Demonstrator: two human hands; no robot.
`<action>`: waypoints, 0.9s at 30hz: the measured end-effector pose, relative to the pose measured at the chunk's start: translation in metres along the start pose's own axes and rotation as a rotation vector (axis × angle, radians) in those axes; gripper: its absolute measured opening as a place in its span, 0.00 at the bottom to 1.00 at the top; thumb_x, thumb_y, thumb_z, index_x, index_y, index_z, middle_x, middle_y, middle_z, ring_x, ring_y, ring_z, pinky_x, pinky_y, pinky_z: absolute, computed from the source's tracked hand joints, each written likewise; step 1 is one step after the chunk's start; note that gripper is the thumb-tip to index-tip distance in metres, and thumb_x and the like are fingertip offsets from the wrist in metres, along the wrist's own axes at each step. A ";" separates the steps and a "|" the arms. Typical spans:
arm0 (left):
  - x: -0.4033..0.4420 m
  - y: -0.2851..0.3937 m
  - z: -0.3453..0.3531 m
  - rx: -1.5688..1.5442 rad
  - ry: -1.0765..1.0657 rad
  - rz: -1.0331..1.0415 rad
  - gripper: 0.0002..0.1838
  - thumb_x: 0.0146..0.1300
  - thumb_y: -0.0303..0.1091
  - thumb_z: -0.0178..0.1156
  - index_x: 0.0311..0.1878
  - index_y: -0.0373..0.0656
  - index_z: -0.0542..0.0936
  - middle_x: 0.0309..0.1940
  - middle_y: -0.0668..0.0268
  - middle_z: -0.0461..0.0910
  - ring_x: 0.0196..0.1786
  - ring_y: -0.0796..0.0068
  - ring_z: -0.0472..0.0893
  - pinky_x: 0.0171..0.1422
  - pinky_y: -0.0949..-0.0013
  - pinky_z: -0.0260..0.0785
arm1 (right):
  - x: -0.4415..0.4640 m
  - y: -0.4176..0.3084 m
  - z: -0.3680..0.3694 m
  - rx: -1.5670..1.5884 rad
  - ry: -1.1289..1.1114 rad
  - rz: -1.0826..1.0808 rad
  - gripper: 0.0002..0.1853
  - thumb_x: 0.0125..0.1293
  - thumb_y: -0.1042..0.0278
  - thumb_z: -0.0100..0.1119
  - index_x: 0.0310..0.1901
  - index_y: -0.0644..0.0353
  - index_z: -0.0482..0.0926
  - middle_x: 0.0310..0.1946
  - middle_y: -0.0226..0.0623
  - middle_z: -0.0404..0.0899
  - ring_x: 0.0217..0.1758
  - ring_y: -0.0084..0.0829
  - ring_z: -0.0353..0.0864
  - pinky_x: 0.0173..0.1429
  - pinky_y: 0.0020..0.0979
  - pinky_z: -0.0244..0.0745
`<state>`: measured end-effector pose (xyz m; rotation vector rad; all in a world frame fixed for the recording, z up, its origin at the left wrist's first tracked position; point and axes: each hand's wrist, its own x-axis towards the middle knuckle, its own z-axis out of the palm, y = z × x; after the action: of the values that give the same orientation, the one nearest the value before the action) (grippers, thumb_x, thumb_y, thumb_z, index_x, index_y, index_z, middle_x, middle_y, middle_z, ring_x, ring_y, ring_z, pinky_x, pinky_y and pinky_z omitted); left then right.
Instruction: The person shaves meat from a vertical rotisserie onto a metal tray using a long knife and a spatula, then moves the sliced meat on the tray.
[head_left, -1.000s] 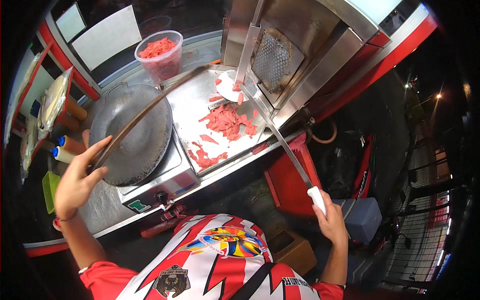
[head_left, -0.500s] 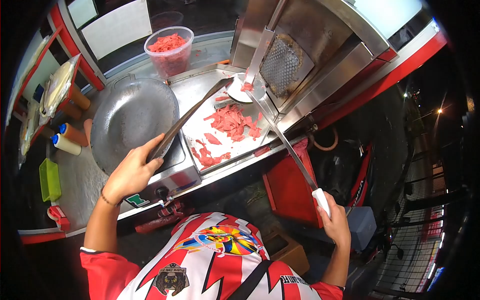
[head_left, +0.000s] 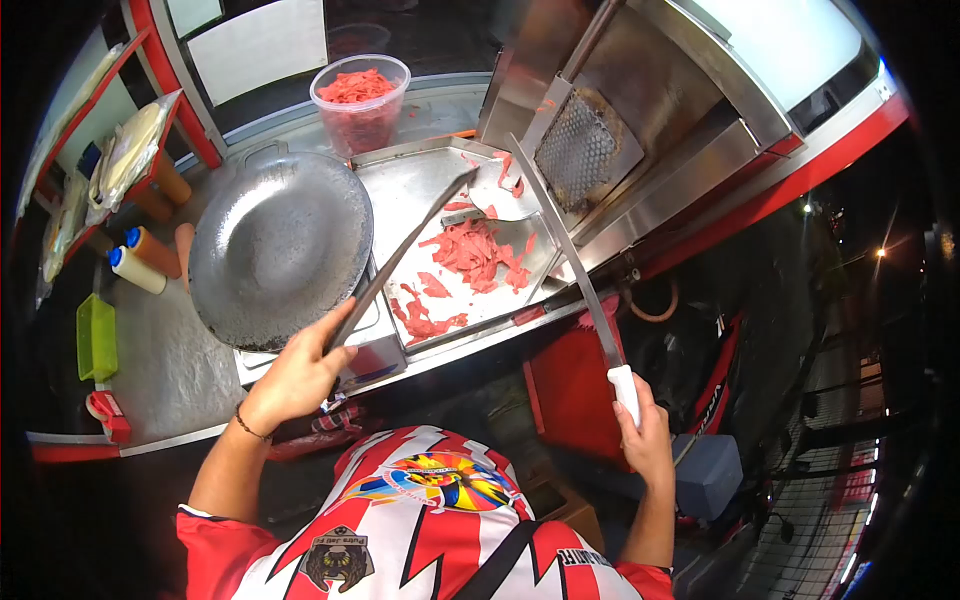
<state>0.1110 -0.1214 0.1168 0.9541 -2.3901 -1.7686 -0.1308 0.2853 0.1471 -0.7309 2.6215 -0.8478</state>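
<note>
My left hand (head_left: 300,378) is closed round the near end of a long dark utensil (head_left: 402,250), whose far tip lies over the metal tray (head_left: 390,185). In my right hand (head_left: 645,425) is the white handle of a long knife (head_left: 578,270); its blade points up and left toward the upright metal holder. Red meat slices (head_left: 472,255) lie in a heap on the tray, with smaller pieces nearer its front edge. Behind the heap is a round plate (head_left: 500,195) bearing a few red scraps, between the utensil's tip and the blade.
A dark wok (head_left: 280,245) sits on the stove left of the tray. Behind stands a clear tub (head_left: 362,110) of red slices. Sauce bottles (head_left: 138,270) and a green basket (head_left: 97,338) are at the left. The perforated burner (head_left: 582,150) rises behind the tray.
My left hand has moved right, bringing the utensil from over the wok to the tray. The knife has turned more upright, and its tip now shows beside the holder.
</note>
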 end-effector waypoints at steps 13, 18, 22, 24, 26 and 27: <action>0.023 -0.030 0.092 -0.721 -0.204 -0.136 0.14 0.76 0.29 0.49 0.62 0.49 0.69 0.25 0.73 0.67 0.17 0.82 0.61 0.18 0.71 0.50 | 0.025 0.002 0.088 0.058 0.111 -0.070 0.26 0.78 0.67 0.57 0.74 0.59 0.67 0.54 0.64 0.84 0.56 0.65 0.85 0.57 0.53 0.81; 0.041 -0.026 0.160 -0.846 -0.384 -0.123 0.11 0.77 0.28 0.43 0.58 0.51 0.62 0.24 0.71 0.59 0.17 0.80 0.58 0.20 0.70 0.55 | 0.048 0.002 0.135 0.057 0.165 -0.049 0.26 0.78 0.67 0.57 0.74 0.57 0.66 0.53 0.64 0.84 0.56 0.66 0.85 0.57 0.55 0.81; 0.047 -0.029 0.181 -1.002 -0.444 -0.171 0.08 0.76 0.29 0.43 0.55 0.50 0.62 0.25 0.70 0.60 0.18 0.78 0.60 0.21 0.69 0.58 | 0.065 0.018 0.174 0.123 0.139 -0.068 0.25 0.78 0.67 0.57 0.73 0.58 0.65 0.50 0.65 0.84 0.52 0.68 0.84 0.52 0.56 0.80; 0.046 -0.024 0.181 -1.060 -0.470 -0.200 0.09 0.74 0.29 0.43 0.54 0.51 0.63 0.26 0.69 0.61 0.19 0.77 0.61 0.22 0.67 0.59 | 0.049 0.036 0.192 0.213 0.122 -0.111 0.25 0.78 0.67 0.57 0.73 0.58 0.66 0.48 0.65 0.83 0.51 0.68 0.85 0.50 0.54 0.79; 0.046 -0.025 0.179 -1.164 -0.530 -0.227 0.09 0.73 0.29 0.43 0.54 0.51 0.64 0.26 0.69 0.61 0.19 0.77 0.61 0.22 0.67 0.59 | 0.011 0.053 0.201 0.350 -0.077 0.098 0.27 0.79 0.66 0.57 0.75 0.57 0.64 0.44 0.57 0.83 0.43 0.53 0.89 0.46 0.47 0.80; 0.048 -0.025 0.177 -1.220 -0.559 -0.241 0.09 0.73 0.29 0.43 0.54 0.51 0.64 0.26 0.69 0.61 0.19 0.76 0.61 0.22 0.68 0.59 | -0.003 0.064 0.203 0.374 -0.091 0.111 0.27 0.79 0.66 0.57 0.76 0.57 0.65 0.41 0.54 0.84 0.40 0.51 0.88 0.45 0.47 0.80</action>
<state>0.0199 0.0043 0.0154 0.5660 -0.8074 -3.1540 -0.0685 0.2377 -0.0505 -0.5046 2.3033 -1.1941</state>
